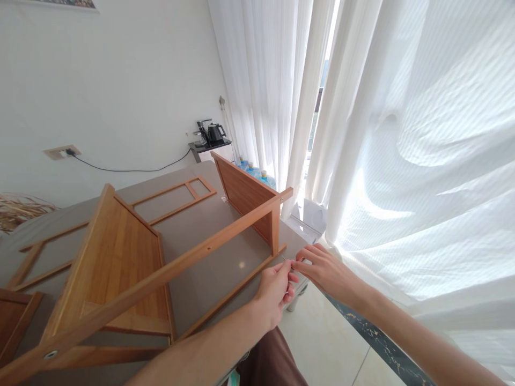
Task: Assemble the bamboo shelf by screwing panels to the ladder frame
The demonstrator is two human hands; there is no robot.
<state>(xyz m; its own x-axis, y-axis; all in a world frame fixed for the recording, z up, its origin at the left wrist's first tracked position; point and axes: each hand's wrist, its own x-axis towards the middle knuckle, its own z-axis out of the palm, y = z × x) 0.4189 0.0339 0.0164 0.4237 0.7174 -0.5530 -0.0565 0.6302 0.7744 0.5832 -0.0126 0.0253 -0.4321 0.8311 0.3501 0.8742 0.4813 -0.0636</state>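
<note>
My left hand (274,287) is closed, its thumb and forefinger pinching a small thin metal piece (284,258), too small to name surely. Fingertips of my right hand (319,262) are pinched together against the same spot, touching the left fingers; what lies between them is mostly hidden. Just left of the hands is the lower corner of a wooden shelf frame (209,247), lying on its side. Two slatted shelf panels, a near one (124,252) and a far one (247,195), stand upright between its rails. Screw holes show along the upper rail.
The grey table (209,284) bears the frame, with a ladder-like wooden piece (195,195) behind. A black kettle (216,132) stands on a small stand by the wall. White curtains (402,161) hang at right. Several water bottles (263,177) stand behind the table.
</note>
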